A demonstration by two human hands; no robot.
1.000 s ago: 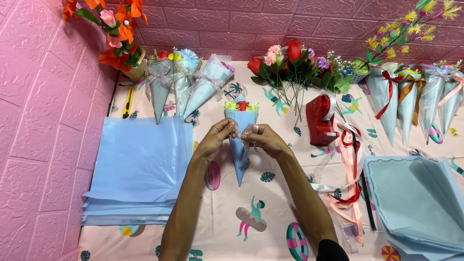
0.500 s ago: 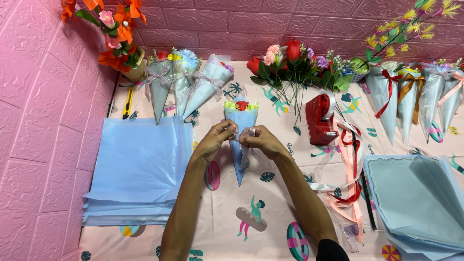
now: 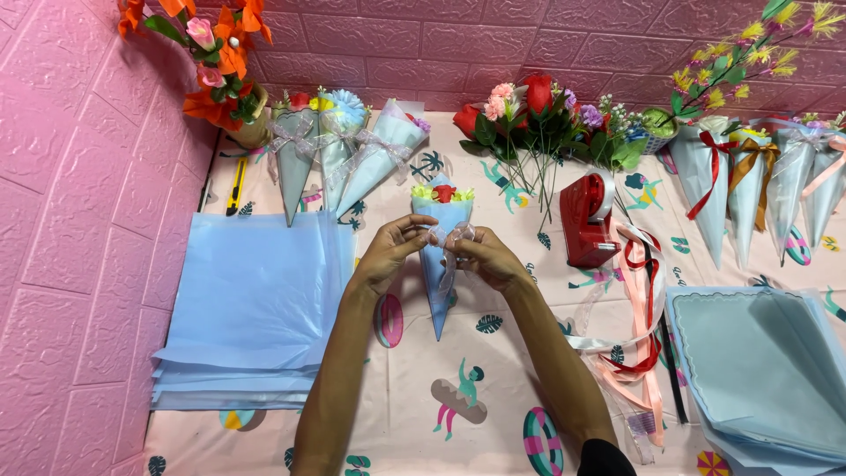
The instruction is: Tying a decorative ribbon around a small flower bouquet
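Little has shifted since the earlier frames — both hands stay at the blue paper cone, mid-desk. Left hand and right hand each pinch the sheer ribbon, its bow half-formed. Finished cones lie at eleven o'clock — blue sheets at nine.

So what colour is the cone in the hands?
Light blue cone, red flower on top; head view.

Both hands' fingers pinch a sheer ribbon around a blue paper cone
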